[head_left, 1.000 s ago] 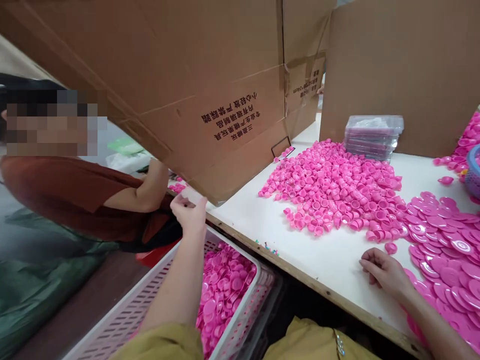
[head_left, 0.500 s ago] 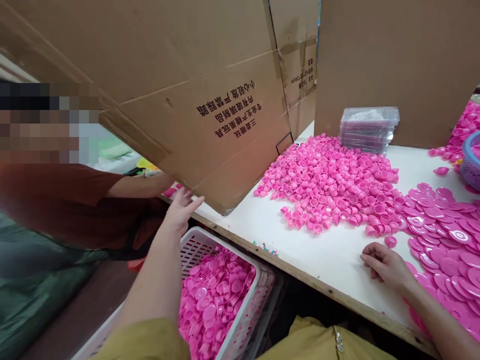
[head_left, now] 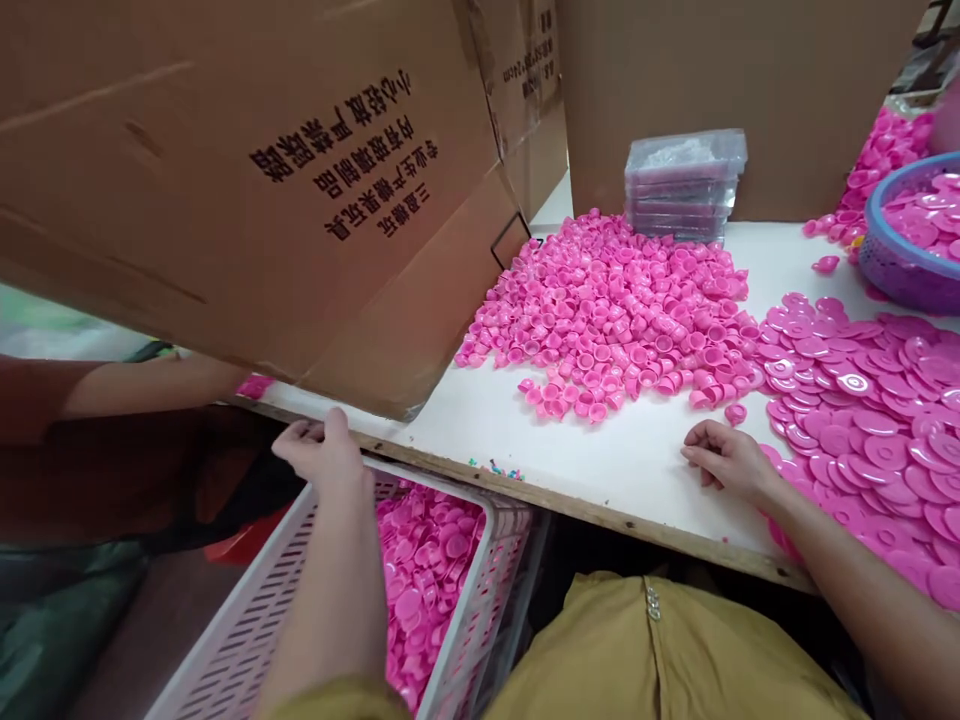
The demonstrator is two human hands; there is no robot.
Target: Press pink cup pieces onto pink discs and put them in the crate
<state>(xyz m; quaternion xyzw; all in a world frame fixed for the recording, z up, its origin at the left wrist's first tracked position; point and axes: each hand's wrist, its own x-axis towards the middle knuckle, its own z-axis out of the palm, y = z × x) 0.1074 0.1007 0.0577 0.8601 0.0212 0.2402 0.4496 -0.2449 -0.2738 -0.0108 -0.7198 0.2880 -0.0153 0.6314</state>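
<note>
My left hand [head_left: 321, 450] is over the table's near edge, above the corner of a white plastic basket [head_left: 487, 530]. Its thumb points up, apart from the loosely bent fingers, and I see nothing held. Inside the basket lies a heap of small pink plastic pieces [head_left: 431, 560]. My right hand [head_left: 724, 458] rests on the white tabletop with fingers curled in and thumb against the forefinger; nothing shows between them. It lies between a pile of small pink cups [head_left: 622, 310] and a spread of flat pink plates [head_left: 870, 430], close beside the plates.
A large cardboard box panel [head_left: 360, 290] with printed characters leans at the left, with another cardboard panel [head_left: 720, 70] at the back. Several stacked clear plastic boxes [head_left: 682, 185] stand behind the cups. A blue basket [head_left: 892, 255] holds pink pieces. Another person's arm [head_left: 157, 385] reaches behind the cardboard.
My view has turned right and down. My left hand has drawn back from near the other person's hand and the cardboard edge towards the table edge. My right hand stays on the table, fingers curled.
</note>
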